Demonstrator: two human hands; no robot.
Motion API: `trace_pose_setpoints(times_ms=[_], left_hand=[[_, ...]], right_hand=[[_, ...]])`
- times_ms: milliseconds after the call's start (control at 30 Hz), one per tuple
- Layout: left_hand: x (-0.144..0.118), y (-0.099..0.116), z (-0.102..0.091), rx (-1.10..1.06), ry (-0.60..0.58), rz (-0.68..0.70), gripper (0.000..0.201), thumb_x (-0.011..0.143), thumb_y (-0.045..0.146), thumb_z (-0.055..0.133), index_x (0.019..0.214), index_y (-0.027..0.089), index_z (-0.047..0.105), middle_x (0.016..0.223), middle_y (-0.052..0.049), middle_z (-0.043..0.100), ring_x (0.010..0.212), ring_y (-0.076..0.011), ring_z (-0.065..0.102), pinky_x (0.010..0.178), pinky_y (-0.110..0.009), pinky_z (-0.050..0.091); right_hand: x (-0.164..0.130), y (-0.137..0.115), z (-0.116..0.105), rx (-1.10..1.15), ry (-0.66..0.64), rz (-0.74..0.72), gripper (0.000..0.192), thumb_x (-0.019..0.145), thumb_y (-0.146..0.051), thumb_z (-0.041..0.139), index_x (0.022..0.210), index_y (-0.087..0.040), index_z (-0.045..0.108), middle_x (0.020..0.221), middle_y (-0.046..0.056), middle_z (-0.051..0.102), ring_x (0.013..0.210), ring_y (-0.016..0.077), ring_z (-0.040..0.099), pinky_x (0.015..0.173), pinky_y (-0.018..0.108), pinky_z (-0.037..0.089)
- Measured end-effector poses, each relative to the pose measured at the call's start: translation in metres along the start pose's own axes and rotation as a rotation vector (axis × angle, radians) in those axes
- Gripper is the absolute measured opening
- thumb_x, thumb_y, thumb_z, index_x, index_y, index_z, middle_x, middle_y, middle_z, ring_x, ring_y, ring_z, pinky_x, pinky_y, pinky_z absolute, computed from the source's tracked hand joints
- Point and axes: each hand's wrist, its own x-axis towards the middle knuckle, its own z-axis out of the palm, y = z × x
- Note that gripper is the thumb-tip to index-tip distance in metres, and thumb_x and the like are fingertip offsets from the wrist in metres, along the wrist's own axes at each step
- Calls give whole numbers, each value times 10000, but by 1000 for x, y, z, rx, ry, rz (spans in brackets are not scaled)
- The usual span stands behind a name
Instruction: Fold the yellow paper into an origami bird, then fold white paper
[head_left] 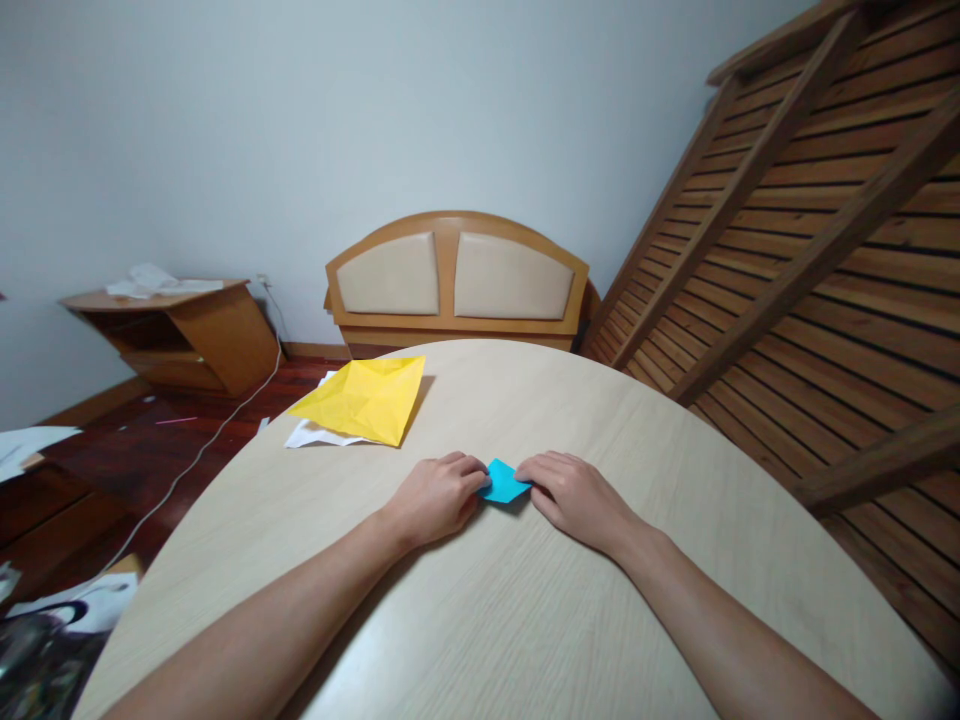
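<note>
Fingertips of both hands pinch a small blue folded paper (503, 482) btwn them, flat on the round table (525, 600). I've got my left hand (435, 497) curled on its left edge, right hand (571, 493) on the right. Yellow paper (365, 400) lies further back over white sheets (311, 436), well apart.

No text, label, brand, number or sign can be read anywhere here. The blue folded paper (502, 482), the yellow paper (364, 400) and the white sheets (315, 436) on the tabletop (525, 600) show plain, unprinted surfaces.
</note>
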Motion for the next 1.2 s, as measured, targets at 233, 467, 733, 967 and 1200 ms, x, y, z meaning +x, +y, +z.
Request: trace_pose_setpoints(times_ms=[233,467,733,967,1200], left_hand=[[1,1,2,27,3,14,170,909,124,566,994,193,695,1013,-83,729,935,-239,674,780,-332,548],[2,9,-6,52,-52,11,88,900,162,586,960,169,651,926,-89,731,883,-250,680,746,-336,547],[-1,2,-12,-26,-53,63,123,964,224,524,986,180,637,919,-89,724,871,-238,677,762,-323,533],[-2,-2,-9,-78,-8,83,151,970,201,506,1021,192,649,926,-88,716,838,-220,667,736,-297,519],[0,-6,-1,-120,44,7,216,1010,235,474,1034,186,683,903,-89,726,854,-225,670,741,-306,513]], right_hand=[[-2,2,4,102,3,-75,458,869,-45,535,1256,-242,682,1289,73,705,1199,246,637,1063,471,489],[-1,-6,0,96,-18,-93,406,828,-57,551,1169,-210,708,1208,97,707,1131,254,615,1011,459,499],[1,-7,-3,96,-9,-46,229,804,-99,621,973,-206,734,997,71,735,952,238,650,896,409,512],[2,-5,-3,87,-6,-66,179,852,-169,669,1002,-227,747,991,61,756,942,233,662,888,396,510],[4,-6,0,99,2,-14,147,963,-202,585,952,-208,731,908,53,753,872,216,656,834,376,499]])
